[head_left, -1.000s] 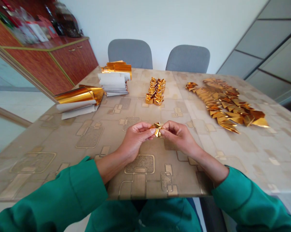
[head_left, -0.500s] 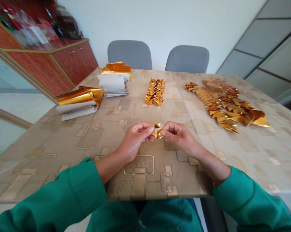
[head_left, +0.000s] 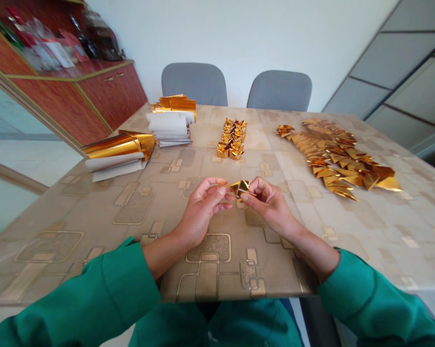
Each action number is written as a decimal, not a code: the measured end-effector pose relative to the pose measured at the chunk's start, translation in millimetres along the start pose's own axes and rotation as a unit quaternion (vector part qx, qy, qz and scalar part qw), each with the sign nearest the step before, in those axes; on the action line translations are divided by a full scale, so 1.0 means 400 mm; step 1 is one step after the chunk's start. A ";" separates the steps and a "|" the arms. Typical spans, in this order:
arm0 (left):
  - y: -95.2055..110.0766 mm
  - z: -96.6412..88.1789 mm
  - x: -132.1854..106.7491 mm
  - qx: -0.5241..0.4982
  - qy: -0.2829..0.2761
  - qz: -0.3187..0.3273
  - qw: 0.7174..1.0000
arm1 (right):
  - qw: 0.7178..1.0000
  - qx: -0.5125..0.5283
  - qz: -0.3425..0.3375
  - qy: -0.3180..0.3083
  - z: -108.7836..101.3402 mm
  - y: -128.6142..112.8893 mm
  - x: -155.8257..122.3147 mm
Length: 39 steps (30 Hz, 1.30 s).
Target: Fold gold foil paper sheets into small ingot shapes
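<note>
A small folded piece of gold foil (head_left: pixel 241 189) is pinched between the thumb and fingertips of my right hand (head_left: pixel 268 203). My left hand (head_left: pixel 203 208) is just beside it, its fingers loosely curled and apart, holding nothing. A double row of folded gold foil ingots (head_left: pixel 231 140) stands on the table straight ahead. To the right lies a large spread of gold foil triangles (head_left: pixel 336 159). Two stacks of gold-backed paper sheets (head_left: pixel 172 126) (head_left: pixel 119 154) sit at the far left of the table.
The patterned beige table cover (head_left: pixel 210 248) ends at an edge just past my green sleeves (head_left: pixel 94 294). Two grey chairs (head_left: pixel 194 84) stand beyond the far side. A red-brown cabinet (head_left: pixel 111 99) with bottles and packets stands at the back left.
My left hand has let go of the foil piece and drawn back slightly with its fingers apart. The piece has tilted and shifted up and right, now held by my right hand alone.
</note>
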<state>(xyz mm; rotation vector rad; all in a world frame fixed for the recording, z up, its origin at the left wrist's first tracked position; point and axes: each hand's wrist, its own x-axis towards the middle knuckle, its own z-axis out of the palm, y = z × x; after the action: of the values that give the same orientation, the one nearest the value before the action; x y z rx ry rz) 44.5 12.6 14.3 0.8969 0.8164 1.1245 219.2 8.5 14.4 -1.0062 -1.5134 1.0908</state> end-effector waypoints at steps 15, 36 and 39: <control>-0.009 0.009 -0.004 0.008 0.021 0.015 1.000 | 0.995 -0.089 -0.026 0.024 0.026 0.009 -0.021; 0.009 0.006 0.000 -0.054 -0.064 -0.100 0.991 | 0.983 0.131 0.110 -0.070 -0.001 -0.017 -0.012; 0.008 0.002 -0.001 -0.052 -0.079 -0.121 0.988 | 0.967 0.175 0.166 -0.082 -0.006 -0.026 -0.009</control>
<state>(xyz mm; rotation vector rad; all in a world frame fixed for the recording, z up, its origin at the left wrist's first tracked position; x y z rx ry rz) 44.1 12.8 17.6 0.7666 0.7091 0.8637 221.6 2.6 23.7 -0.9556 -1.2416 1.6505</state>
